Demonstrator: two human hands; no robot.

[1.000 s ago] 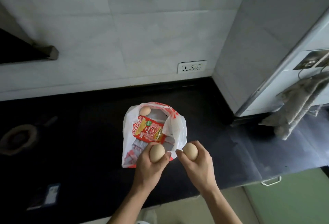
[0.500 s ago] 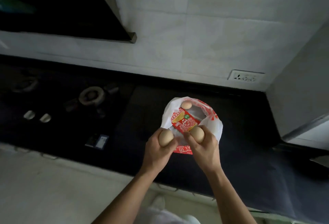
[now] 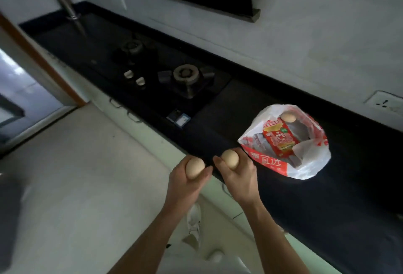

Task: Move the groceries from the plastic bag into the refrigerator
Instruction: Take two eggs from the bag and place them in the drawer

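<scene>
My left hand (image 3: 185,183) grips a tan egg (image 3: 194,167). Beside it my right hand (image 3: 238,174) grips a second tan egg (image 3: 230,159). Both hands hover off the counter's front edge, left of the white and red plastic bag (image 3: 305,164). The bag lies open on the black counter (image 3: 349,186). Inside it I see a third egg (image 3: 288,118) at the far side and a red packet (image 3: 280,139). The refrigerator is out of view.
A gas hob with two burners (image 3: 185,74) and two knobs (image 3: 134,78) sits left of the bag. A tap (image 3: 65,1) stands at the far left. A wall socket (image 3: 385,102) is behind the bag. Pale floor and a doorway (image 3: 21,90) lie to the left.
The view has swung left, away from the bag. Both hands, each still holding its egg, have drawn back from over the bag to beyond the counter's front edge.
</scene>
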